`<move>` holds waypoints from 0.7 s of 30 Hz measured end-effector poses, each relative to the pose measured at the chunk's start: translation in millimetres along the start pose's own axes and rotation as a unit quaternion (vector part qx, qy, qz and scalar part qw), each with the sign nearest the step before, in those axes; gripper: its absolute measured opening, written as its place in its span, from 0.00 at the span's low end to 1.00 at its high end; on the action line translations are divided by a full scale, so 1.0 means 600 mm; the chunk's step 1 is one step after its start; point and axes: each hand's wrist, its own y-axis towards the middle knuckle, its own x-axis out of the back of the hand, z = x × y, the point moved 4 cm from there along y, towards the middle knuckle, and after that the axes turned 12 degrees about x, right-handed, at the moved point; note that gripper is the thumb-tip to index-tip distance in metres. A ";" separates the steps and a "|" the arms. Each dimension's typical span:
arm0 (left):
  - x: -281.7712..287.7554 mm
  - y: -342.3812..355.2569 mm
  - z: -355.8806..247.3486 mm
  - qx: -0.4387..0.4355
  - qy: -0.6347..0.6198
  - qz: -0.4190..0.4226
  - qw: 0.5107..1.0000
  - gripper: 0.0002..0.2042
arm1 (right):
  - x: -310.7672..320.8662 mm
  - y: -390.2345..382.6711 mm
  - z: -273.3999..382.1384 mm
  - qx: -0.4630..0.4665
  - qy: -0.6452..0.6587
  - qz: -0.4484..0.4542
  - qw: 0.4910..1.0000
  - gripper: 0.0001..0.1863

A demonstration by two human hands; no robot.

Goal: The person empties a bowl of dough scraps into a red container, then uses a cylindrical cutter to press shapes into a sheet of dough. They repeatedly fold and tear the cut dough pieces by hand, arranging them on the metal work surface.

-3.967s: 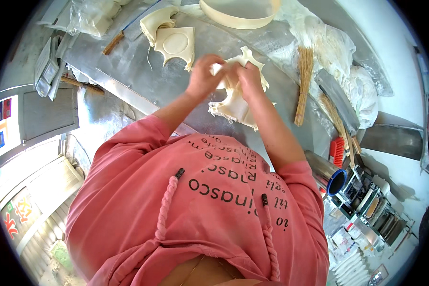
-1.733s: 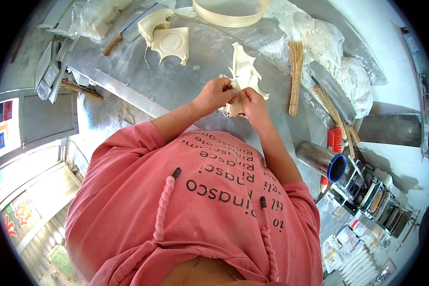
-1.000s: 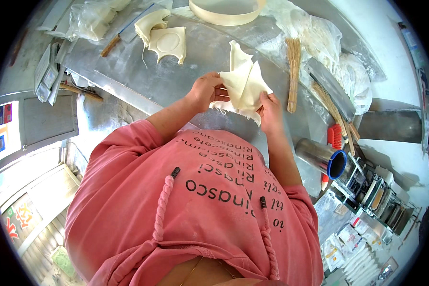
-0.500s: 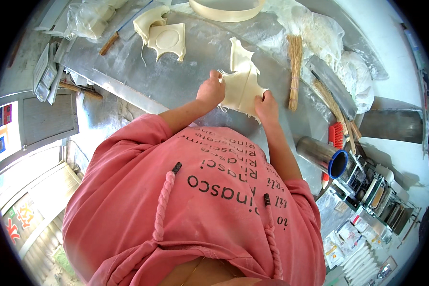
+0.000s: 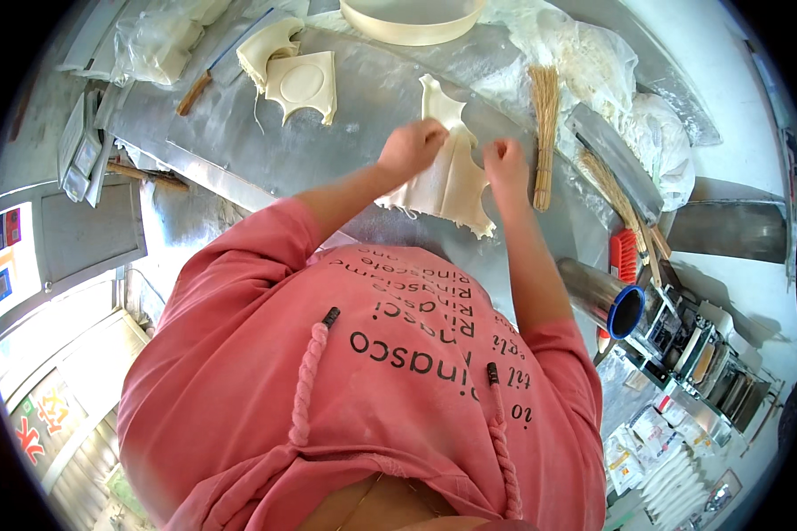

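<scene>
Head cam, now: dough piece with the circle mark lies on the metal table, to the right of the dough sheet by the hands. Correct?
Wrong side: the head view shows the dough piece with the circle mark to the left of the dough sheet by the hands. It does lie on the metal table.

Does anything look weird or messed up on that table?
Yes. The near dough has a ragged lower edge with shreds sticking out, so it looks torn. The far flat dough has a curved bit missing from its near edge, as if cut out.
</scene>
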 end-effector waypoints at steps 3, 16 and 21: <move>-0.005 0.074 0.004 0.257 -0.221 0.056 0.939 0.06 | -0.038 0.087 -0.012 -0.145 0.089 0.078 0.982 0.13; -0.015 0.110 0.062 0.339 -0.251 0.086 0.903 0.09 | -0.120 0.141 0.046 -0.256 0.325 0.056 0.909 0.11; 0.006 0.089 0.056 0.362 -0.434 0.079 0.822 0.08 | -0.115 0.142 0.075 -0.195 0.329 0.129 0.915 0.11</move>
